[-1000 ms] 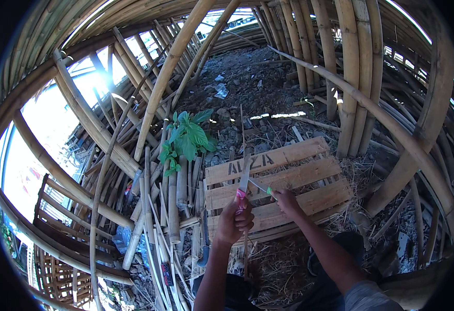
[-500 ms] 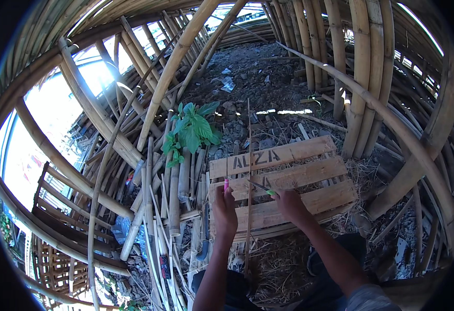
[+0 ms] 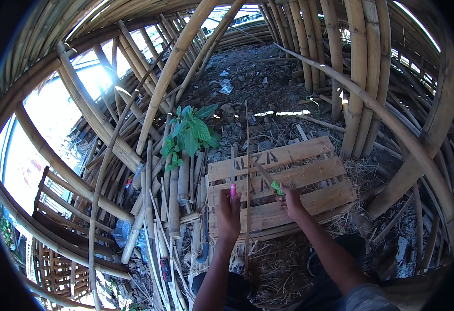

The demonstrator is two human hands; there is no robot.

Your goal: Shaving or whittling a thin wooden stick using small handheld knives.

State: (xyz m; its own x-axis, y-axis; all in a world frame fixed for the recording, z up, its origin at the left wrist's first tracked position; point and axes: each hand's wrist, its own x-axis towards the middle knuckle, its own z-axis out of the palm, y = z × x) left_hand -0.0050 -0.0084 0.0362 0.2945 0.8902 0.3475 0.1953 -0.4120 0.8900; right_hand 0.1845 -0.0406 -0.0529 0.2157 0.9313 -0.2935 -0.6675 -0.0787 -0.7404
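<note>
My left hand (image 3: 228,215) is closed round the pink handle of a knife (image 3: 233,190), its narrow blade pointing up. In my right hand (image 3: 291,203) is a second knife (image 3: 276,185) with a green handle; its blade slants up and left, toward a thin upright bamboo strip (image 3: 248,202). That strip stands between my two hands. From this view I cannot tell whether the right blade touches it. Both hands hover over a slatted wooden crate (image 3: 318,198) with dark stencilled marks on its top slats.
Left of the crate are a leafy green plant (image 3: 193,130), bamboo poles (image 3: 174,207) and a curved dark tool (image 3: 204,249). A red and black object (image 3: 166,268) lies among thin strips. Leaning bamboo poles (image 3: 359,78) stand at the right, with straw (image 3: 281,264) by my legs.
The right knife has turned so its blade points more steeply upward and shows its flat side. My left hand has shifted slightly right, and more of its blade's flat shows.
</note>
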